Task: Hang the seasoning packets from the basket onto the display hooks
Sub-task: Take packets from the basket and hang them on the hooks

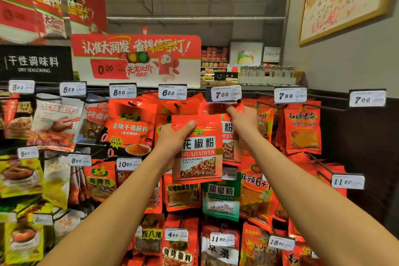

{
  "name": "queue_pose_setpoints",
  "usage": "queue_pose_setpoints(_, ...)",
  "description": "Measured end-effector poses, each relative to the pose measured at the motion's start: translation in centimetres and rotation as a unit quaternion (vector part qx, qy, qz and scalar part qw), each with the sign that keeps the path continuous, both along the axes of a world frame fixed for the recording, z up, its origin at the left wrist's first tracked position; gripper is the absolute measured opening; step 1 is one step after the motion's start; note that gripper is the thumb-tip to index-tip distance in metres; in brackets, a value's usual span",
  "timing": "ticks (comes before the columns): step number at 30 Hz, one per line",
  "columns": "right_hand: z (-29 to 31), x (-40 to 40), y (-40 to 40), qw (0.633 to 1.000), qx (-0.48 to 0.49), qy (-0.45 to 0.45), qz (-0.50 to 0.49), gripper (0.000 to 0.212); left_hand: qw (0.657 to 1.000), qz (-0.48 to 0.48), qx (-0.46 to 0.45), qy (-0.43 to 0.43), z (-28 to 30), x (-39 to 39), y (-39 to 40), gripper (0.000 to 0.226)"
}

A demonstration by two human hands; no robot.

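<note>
Seasoning packet [197, 149] upright, long axis vertical, gripped by left hand [172, 142].

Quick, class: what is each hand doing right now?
Left hand: holds a red huajiao powder packet.
Right hand: pinches the top of a hanging packet under the 7.00 price tag.

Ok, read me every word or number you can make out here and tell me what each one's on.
"花椒粉 HUAJIAOFEN": red packet held in left hand.
"7.00": price tag above right hand.
"胡椒粉": green packet.
"干性调味料 DRY SEASONING": black sign.
"6.30": neighbouring tag.
Barcodes and small print: too blurred to read.
</note>
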State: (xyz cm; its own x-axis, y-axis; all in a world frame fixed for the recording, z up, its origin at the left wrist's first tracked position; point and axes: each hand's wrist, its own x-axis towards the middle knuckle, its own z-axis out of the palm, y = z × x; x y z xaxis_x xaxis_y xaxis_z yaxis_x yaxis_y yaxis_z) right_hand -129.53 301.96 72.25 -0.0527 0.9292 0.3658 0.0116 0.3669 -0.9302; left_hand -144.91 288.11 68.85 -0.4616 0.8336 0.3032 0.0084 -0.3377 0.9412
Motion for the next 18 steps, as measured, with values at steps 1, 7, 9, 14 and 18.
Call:
queue_pose_setpoints(1,0.0,-0.1,0.2,1.000,0.000,-0.001,-0.004,0.020,1.000,-0.002,0.002,0.004,0.0,0.0,0.2,0.014)
queue_pose_setpoints(7,0.4,-0.7,1.1,0.999,0.020,-0.028,-0.041,0.023,1.000,-0.018,0.008,0.006,-0.2,-0.4,1.6,0.019)
queue_pose_setpoints(9,0.6,-0.9,1.5,0.997,0.029,-0.049,-0.057,0.024,1.000,-0.020,0.008,0.004,-0.3,-0.6,2.0,0.020)
queue_pose_setpoints(14,0.7,-1.5,2.5,0.988,0.039,-0.118,-0.095,0.024,1.000,-0.009,0.006,0.002,-0.8,-0.9,2.9,0.019)
queue_pose_setpoints(18,0.8,-1.9,3.2,0.985,0.001,-0.142,-0.096,0.030,1.000,0.002,0.000,0.003,-0.5,-0.8,3.6,0.023)
